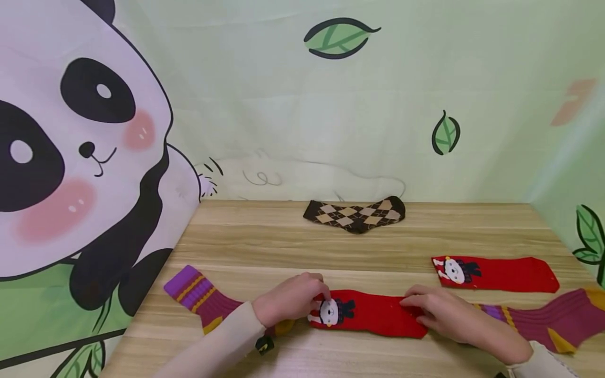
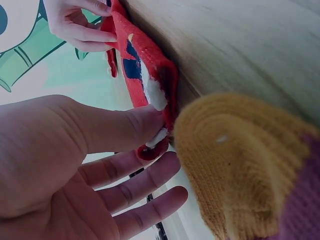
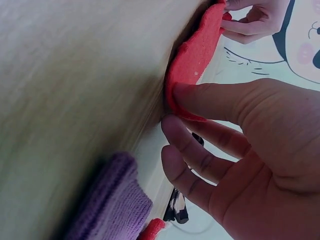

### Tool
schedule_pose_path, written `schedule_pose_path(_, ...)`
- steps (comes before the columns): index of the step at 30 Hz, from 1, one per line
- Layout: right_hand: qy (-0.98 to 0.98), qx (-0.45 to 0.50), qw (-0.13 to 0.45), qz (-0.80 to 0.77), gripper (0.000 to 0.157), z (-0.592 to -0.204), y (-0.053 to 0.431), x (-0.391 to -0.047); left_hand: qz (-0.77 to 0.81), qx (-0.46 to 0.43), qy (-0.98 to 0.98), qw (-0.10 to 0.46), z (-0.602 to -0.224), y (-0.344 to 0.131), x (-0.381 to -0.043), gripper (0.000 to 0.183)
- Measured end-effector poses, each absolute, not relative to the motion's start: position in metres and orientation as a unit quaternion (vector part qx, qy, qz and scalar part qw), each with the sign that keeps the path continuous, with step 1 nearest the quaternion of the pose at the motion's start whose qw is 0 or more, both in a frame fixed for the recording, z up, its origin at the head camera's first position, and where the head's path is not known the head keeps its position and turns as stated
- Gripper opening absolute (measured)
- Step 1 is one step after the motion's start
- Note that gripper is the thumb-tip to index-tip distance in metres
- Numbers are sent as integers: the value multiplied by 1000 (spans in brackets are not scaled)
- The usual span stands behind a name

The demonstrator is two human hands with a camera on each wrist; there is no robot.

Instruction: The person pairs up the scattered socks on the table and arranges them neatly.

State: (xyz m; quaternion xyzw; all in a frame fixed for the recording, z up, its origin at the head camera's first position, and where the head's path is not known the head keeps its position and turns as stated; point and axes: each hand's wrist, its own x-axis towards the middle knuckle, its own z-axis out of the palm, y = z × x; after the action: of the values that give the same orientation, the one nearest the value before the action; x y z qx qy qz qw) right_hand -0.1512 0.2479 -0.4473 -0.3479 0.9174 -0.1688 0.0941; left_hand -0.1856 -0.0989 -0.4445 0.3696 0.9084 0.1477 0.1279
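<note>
A red sock (image 1: 373,312) with a white animal face and dark scarf lies lengthwise between my two hands in the head view. My left hand (image 1: 295,298) pinches its cuff end, thumb on top and fingers beneath, as the left wrist view shows at the sock's cuff (image 2: 155,90). At the toe end my right hand (image 1: 444,312) grips the red fabric (image 3: 192,70) between thumb and fingers. Behind the right hand lies a second red sock (image 1: 515,274) with the same face.
A purple sock with yellow stripes (image 1: 189,289) lies partly under the left forearm. Its match (image 1: 557,320) lies right of the right hand. A brown argyle sock (image 1: 354,215) rests at the table's back, by the panda-printed backdrop (image 1: 283,105).
</note>
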Motion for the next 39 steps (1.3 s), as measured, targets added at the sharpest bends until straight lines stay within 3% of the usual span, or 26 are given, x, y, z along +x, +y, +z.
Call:
schedule_pose_path(11, 915, -360, 83, -164, 32, -447, 249, -150, 138, 360, 913, 135, -441, -95, -184, 19)
schedule_pose_path(20, 919, -351, 68, -165, 36, -443, 257, -151, 127, 397, 903, 105, -435, -93, -188, 14)
schedule_pose_path(28, 908, -378, 6, -178, 39, -429, 272, -157, 128, 429, 891, 71, -424, -80, -195, 23)
schedule_pose_path(36, 927, -338, -3, -165, 43, -411, 286, -160, 149, 442, 884, 36, -415, -63, -205, 38)
schedule_pose_path(39, 929, -334, -42, -156, 46, -408, 293, -162, 156, 450, 879, 10, -412, -55, -210, 39)
